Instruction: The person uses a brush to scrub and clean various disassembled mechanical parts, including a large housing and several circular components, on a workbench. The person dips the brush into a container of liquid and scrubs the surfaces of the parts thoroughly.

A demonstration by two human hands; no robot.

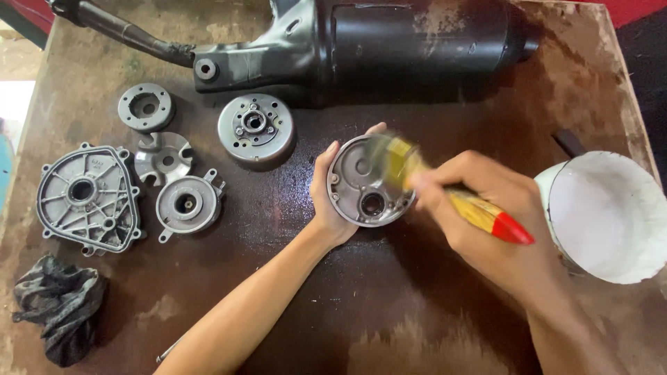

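A: Item one?
B: One round metal housing [367, 182], mid-desk, cupped in your left hand [326, 194]; your right hand [479, 208] is clasped on one yellow, red-tipped brush [451, 194] over it.
A: Loose stock?
B: Five grey metal parts at left, including a ribbed cover [89, 198]; one white pot [604, 215] at right; one dark rag [59, 305].

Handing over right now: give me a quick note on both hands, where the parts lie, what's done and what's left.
Left hand holds the round metal cover above the table.
Right hand grips the paintbrush; its blurred bristles sit on the cover's face.
White bucket stands to the right.
Other metal parts lie at left beside a dark rag; black exhaust at the back.
Done: cannot tell.
Left: the cover is under the brush now.
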